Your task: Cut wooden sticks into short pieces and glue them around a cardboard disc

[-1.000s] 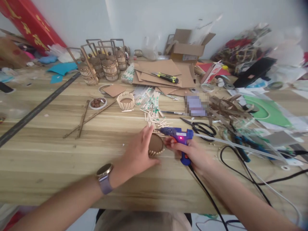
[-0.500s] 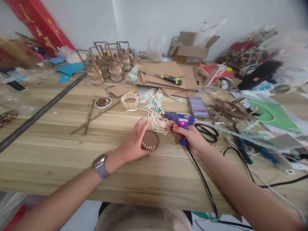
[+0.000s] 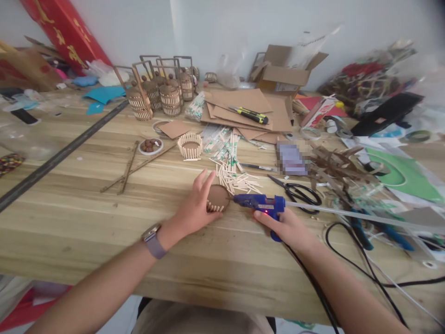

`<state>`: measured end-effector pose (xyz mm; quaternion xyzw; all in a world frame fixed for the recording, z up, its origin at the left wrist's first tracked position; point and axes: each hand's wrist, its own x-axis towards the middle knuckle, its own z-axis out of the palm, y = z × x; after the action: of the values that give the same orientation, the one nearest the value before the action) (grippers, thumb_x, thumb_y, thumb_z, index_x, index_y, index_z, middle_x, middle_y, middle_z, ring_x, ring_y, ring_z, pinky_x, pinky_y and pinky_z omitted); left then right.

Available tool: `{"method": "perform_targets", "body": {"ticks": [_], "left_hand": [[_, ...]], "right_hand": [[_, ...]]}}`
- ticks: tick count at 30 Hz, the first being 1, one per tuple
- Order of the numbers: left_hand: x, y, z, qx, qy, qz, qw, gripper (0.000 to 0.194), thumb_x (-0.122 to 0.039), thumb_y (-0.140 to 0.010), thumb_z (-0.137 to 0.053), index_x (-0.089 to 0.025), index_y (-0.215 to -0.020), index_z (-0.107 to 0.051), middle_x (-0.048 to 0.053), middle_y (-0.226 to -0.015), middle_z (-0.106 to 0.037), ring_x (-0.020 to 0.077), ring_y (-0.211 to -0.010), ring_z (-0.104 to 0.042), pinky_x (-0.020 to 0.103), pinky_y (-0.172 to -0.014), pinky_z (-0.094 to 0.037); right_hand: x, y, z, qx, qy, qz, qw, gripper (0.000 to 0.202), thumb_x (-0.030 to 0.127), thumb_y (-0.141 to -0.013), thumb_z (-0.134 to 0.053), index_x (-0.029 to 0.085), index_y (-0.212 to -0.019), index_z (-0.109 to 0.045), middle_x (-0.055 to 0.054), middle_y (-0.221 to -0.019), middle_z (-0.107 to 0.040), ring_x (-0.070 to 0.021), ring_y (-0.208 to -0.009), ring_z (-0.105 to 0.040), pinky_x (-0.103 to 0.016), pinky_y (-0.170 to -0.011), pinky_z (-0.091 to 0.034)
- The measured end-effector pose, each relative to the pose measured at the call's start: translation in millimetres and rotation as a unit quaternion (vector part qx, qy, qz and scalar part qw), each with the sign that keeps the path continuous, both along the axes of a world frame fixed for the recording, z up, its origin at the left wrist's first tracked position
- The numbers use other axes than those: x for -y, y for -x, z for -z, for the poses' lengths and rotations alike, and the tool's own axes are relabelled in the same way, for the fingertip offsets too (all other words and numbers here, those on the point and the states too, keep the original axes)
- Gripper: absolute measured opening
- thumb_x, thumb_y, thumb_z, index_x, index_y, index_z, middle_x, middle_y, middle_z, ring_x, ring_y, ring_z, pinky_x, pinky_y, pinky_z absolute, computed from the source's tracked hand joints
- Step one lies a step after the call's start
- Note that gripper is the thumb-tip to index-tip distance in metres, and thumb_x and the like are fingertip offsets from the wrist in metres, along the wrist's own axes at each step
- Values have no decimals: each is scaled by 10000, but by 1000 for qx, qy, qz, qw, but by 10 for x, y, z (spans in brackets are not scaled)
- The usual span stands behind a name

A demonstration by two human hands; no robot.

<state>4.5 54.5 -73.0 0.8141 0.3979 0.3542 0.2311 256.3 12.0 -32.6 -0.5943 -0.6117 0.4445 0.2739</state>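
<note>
My right hand (image 3: 283, 225) is wrapped round a blue glue gun (image 3: 259, 201), its small red light lit and a clear glue stick out of its back. The gun's nozzle is at the right rim of a round brown cardboard disc (image 3: 218, 195). Short wooden sticks stand along the disc's near edge. My left hand (image 3: 198, 199) holds the disc at its left side, between thumb and fingers. Behind the disc lies a loose pile of short sticks (image 3: 239, 180). A small stick-walled cup (image 3: 190, 146) stands further back.
Scissors (image 3: 301, 192) lie right of the pile. The gun's black cable (image 3: 313, 283) runs off the near edge. Several small lantern-like models (image 3: 170, 99) stand at the back left. A utility knife (image 3: 250, 114) rests on cardboard sheets (image 3: 236, 99); brown strips (image 3: 333, 160) lie at right.
The glue gun in my right hand has come down and nearer, its nozzle now at the disc's rim. My left hand stays at the disc. The view has shifted slightly.
</note>
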Motion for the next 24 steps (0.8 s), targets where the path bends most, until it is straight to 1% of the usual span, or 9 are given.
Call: {"method": "perform_targets", "body": {"ticks": [2, 5, 7, 12, 15, 18, 21, 24], "left_hand": [[-11, 16, 12, -2, 0, 0, 1000, 1229, -165, -669, -851, -351, -1546, -10, 197, -1569, -141, 421, -1468, -217, 626, -1145, -321], [-27, 40, 15, 1, 5, -1, 1000, 1210, -201, -669, -860, -360, -1545, -41, 183, -1555, -195, 411, -1465, -231, 629, -1147, -317], [-36, 56, 14, 7, 13, -3, 1000, 1189, -217, -680, -856, -358, -1546, -53, 180, -1555, -201, 405, -1460, -250, 621, -1143, -333], [-39, 68, 11, 2, 6, -2, 1000, 1152, -168, -699, -824, -339, -1547, -63, 176, -1551, -224, 388, -1452, -276, 605, -1150, -337], [-35, 60, 3, -2, -3, 3, 1000, 1110, -138, -720, -786, -335, -1547, -73, 167, -1550, -239, 371, -1454, -273, 591, -1154, -341], [-36, 53, -5, -9, -9, 3, 1000, 1089, -115, -732, -759, -325, -1550, -70, 170, -1548, -245, 363, -1456, -269, 588, -1162, -326], [-41, 40, -2, -13, -14, 5, 1000, 1145, -168, -714, -806, -317, -1553, -42, 184, -1545, -246, 381, -1454, -267, 604, -1169, -298], [-47, 23, 10, -1, -11, 7, 1000, 1201, -224, -698, -842, -333, -1552, -5, 184, -1551, -236, 392, -1452, -270, 611, -1161, -305]], "right_hand": [[26, 9, -32, 31, -15, -31, 999, 390, 584, -779, -615, 197, -785, -660, 13, -584, -579, -141, -510, -506, -260, -483, -426], [55, 35, -57, 70, -42, -59, 995, 350, 529, -796, -591, 200, -845, -699, -24, -714, -693, -192, -628, -626, -286, -573, -513], [70, 49, -63, 90, -51, -71, 992, 343, 510, -806, -565, 205, -864, -712, -32, -762, -730, -217, -682, -666, -297, -613, -541], [91, 61, -108, 118, -63, -84, 987, 325, 477, -821, -530, 211, -823, -716, -25, -734, -740, -222, -658, -682, -292, -584, -545], [88, 54, -133, 135, -70, -80, 985, 316, 474, -819, -533, 216, -805, -716, -21, -710, -735, -221, -654, -684, -296, -599, -548], [79, 47, -125, 148, -78, -78, 983, 310, 465, -826, -529, 222, -818, -719, -23, -735, -744, -220, -662, -686, -298, -609, -546], [76, 50, -97, 157, -84, -82, 981, 319, 476, -833, -519, 223, -812, -711, -36, -757, -749, -225, -669, -685, -306, -612, -542], [85, 59, -68, 170, -92, -76, 978, 339, 501, -829, -517, 218, -817, -702, -59, -786, -751, -244, -706, -692, -332, -649, -547]]}}
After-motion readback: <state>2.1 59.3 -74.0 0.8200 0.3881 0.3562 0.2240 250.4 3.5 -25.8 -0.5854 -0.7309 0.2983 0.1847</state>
